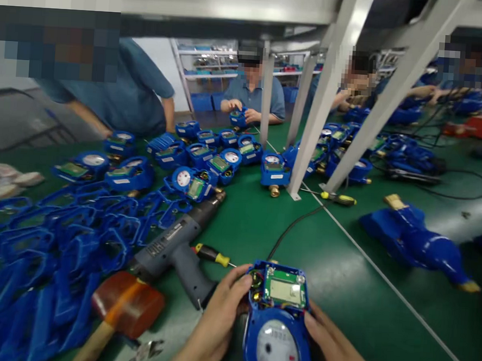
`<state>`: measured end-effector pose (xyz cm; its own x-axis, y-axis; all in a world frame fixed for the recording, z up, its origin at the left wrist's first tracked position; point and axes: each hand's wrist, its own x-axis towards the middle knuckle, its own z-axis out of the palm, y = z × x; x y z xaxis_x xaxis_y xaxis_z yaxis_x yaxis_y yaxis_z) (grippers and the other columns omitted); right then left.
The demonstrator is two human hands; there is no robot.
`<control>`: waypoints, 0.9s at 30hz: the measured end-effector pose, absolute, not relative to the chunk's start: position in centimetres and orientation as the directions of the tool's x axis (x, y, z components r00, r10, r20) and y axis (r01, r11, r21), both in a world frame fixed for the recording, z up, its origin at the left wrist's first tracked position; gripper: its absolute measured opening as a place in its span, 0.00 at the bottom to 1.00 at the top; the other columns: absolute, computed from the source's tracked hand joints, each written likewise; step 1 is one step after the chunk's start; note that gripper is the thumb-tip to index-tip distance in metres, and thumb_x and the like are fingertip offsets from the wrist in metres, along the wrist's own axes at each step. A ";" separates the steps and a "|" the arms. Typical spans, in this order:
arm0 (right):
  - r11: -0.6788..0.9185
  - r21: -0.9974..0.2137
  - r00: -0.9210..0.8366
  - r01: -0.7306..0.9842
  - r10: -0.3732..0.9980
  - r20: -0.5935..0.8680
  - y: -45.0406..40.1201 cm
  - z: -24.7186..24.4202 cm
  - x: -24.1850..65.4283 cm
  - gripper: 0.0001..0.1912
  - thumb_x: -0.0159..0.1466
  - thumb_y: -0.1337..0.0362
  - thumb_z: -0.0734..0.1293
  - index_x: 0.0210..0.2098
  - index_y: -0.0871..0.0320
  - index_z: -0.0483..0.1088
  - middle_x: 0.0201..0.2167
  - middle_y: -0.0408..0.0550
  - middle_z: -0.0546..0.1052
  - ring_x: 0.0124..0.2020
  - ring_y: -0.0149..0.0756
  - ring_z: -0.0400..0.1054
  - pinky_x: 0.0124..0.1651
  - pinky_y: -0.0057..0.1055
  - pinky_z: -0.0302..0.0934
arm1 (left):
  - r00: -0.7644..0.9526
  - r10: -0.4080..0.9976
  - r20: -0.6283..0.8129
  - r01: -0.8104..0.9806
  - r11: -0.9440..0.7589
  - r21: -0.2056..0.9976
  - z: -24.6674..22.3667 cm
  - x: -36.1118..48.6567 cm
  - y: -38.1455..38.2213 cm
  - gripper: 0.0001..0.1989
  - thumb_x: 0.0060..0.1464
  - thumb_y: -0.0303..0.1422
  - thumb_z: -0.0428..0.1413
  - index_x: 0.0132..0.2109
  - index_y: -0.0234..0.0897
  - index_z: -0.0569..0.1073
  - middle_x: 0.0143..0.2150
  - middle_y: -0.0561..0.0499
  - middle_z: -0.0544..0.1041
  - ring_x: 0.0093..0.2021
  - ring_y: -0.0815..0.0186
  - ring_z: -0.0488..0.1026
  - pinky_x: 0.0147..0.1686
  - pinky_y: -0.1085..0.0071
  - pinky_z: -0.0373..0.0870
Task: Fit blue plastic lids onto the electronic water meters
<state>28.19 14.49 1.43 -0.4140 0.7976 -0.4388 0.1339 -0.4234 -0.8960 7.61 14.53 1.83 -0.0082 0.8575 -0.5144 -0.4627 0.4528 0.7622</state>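
Left hand (227, 305) clasps the left side of a blue meter (277, 318), low centre over the green bench (248, 224); right hand (333, 336) grips its right side. Leftward: screwdriver (212, 255), heat gun (174, 247), mallet (127, 304), pliers (146, 352), piled blue frames (61, 246). Beyond, slanting metal posts (321, 98) partly obstruct further meters (201, 156).

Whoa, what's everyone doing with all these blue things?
A left hand and a right hand hold a blue water meter, its green circuit board showing above the round dial. A heat gun, a mallet and pliers lie to the left, near a heap of blue frames. Across the green table, a co-worker has both hands on another meter.
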 end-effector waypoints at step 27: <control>-0.546 -0.805 -0.498 -0.232 0.778 -0.384 15.3 1.3 26.1 0.31 0.52 0.51 0.74 0.49 0.57 0.62 0.50 0.55 0.72 0.54 0.50 0.65 0.58 0.48 0.59 | -0.166 0.756 -0.633 -0.535 0.470 0.702 0.6 7.4 10.4 0.37 0.40 0.45 0.66 0.58 0.42 0.65 0.53 0.44 0.74 0.54 0.47 0.69 0.55 0.55 0.65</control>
<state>26.10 15.29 1.28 -0.4977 0.7776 -0.3844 -0.2316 -0.5461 -0.8051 7.44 10.41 0.55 -0.1663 0.7565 -0.6326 -0.5348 0.4697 0.7024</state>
